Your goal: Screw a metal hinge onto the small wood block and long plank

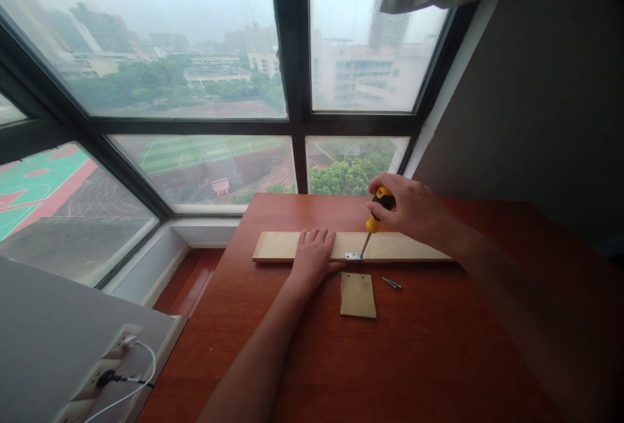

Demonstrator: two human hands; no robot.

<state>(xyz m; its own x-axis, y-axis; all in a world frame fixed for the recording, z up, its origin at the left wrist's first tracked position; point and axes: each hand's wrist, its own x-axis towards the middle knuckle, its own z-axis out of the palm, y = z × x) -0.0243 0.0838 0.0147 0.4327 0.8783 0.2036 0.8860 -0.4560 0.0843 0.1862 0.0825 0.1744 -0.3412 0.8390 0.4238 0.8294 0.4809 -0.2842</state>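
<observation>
A long pale wooden board (pixel 277 246) lies across the table. My left hand (pixel 314 254) rests flat on it with fingers stretched over the top, left of a small metal hinge (pixel 354 256) at the board's near edge. My right hand (pixel 407 208) grips a yellow and black screwdriver (pixel 373 223), tilted, its tip down at the hinge's right end. Whether a screw sits under the tip is too small to tell. Nearer to me lie a small thin wooden piece (pixel 358 295) with two holes along its far edge and a few loose screws (pixel 392 283).
The reddish-brown wooden table (pixel 390 364) reaches to the window frame (pixel 297 127) at the back. On the left, a low wall holds sockets (pixel 100 371) with a white cable (pixel 153 364) and a black plug (pixel 107 378). A dark wall (pixel 526 104) stands on the right.
</observation>
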